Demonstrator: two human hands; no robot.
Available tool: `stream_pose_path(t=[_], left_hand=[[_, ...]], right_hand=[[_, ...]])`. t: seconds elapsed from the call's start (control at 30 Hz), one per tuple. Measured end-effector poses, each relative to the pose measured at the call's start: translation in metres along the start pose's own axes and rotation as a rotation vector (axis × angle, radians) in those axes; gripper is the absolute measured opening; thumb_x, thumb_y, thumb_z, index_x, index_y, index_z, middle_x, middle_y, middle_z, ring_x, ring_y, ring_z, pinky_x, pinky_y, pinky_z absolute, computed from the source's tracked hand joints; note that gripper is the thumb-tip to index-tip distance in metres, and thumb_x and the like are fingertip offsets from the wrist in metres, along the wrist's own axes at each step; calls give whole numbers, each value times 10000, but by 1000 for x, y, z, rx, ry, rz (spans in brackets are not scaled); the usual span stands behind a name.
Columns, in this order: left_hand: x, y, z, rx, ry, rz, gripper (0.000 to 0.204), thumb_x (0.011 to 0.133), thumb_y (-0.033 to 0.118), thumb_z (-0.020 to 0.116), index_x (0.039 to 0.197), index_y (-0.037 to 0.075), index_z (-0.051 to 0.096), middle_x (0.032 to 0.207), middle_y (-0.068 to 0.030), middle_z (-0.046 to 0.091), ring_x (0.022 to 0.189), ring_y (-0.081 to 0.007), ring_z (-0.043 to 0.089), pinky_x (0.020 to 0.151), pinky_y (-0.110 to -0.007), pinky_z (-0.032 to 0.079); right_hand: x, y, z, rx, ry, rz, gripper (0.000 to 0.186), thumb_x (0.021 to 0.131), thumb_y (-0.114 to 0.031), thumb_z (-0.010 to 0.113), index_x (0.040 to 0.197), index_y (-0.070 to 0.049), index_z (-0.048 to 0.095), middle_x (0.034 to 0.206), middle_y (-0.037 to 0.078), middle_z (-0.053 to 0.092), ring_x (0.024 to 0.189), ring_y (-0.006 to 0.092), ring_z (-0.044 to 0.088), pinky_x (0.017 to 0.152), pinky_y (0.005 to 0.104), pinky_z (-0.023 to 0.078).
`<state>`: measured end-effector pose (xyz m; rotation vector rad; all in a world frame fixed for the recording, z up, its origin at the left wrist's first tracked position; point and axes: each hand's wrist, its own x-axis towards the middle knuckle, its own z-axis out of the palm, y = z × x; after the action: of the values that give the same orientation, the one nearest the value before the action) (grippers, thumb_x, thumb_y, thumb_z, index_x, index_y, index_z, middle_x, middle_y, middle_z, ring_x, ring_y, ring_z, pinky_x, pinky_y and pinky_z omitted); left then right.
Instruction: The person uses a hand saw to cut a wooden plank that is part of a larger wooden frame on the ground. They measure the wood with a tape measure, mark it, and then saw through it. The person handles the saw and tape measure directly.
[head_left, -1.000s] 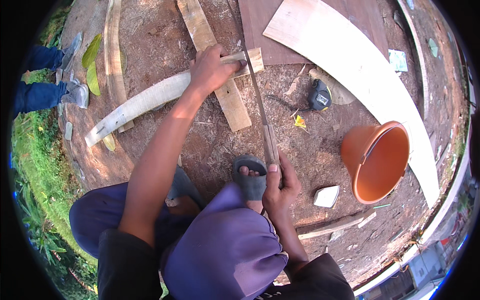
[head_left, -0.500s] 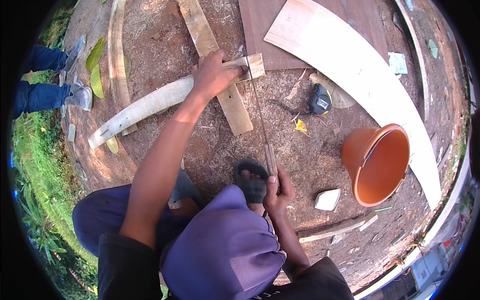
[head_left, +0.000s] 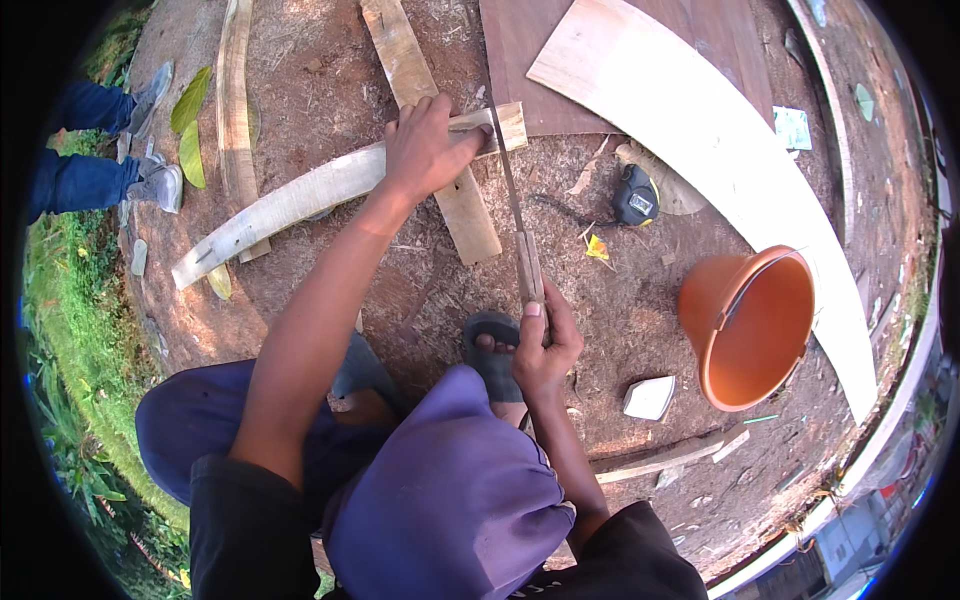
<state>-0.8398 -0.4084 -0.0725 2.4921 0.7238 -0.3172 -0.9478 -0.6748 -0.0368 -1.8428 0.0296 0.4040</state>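
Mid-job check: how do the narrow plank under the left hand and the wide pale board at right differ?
The narrow plank is much slimmer than the wide board. The left hand holds the narrow plank; no hand touches the wide board. The narrow plank lies across a straight timber; the wide board's upper end overlaps a brown sheet. Both look bowed in this fisheye view.

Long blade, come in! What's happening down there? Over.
Left hand holding curved board. Right hand gripping wooden handle, blade across board near its right end. Left thumb close beside blade; orange bucket off to the right.
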Motion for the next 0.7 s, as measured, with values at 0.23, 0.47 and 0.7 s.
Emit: stream_pose_path(t=[0.23, 0.47, 0.7], left_hand=[[-21, -18, 16, 283, 214, 386, 765, 757, 460, 851, 1310, 6, 583, 1232, -155, 588, 1227, -307, 544, 987, -470, 441], [-18, -11, 23, 291, 273, 314, 688, 718, 442, 902, 1188, 6, 651, 1129, -114, 590, 1121, -287, 583, 911, -438, 467], [-17, -14, 20, 307, 240, 273, 656, 721, 433, 905, 1159, 14, 654, 1116, -106, 581, 1134, -283, 573, 915, -446, 453]], right_hand=[[4, -25, 0, 30, -47, 179, 378, 995, -103, 580, 1338, 46, 637, 1031, 148, 740, 931, 155, 690, 812, 311, 547], [-29, 1, -21, -80, 23, -78, 366, 996, -100, 574, 1320, 51, 651, 1038, 155, 740, 906, 165, 693, 802, 313, 554], [-23, 0, -18, -76, -10, -76, 363, 1002, -97, 587, 1335, 32, 648, 928, 79, 710, 778, 99, 605, 698, 270, 505]])
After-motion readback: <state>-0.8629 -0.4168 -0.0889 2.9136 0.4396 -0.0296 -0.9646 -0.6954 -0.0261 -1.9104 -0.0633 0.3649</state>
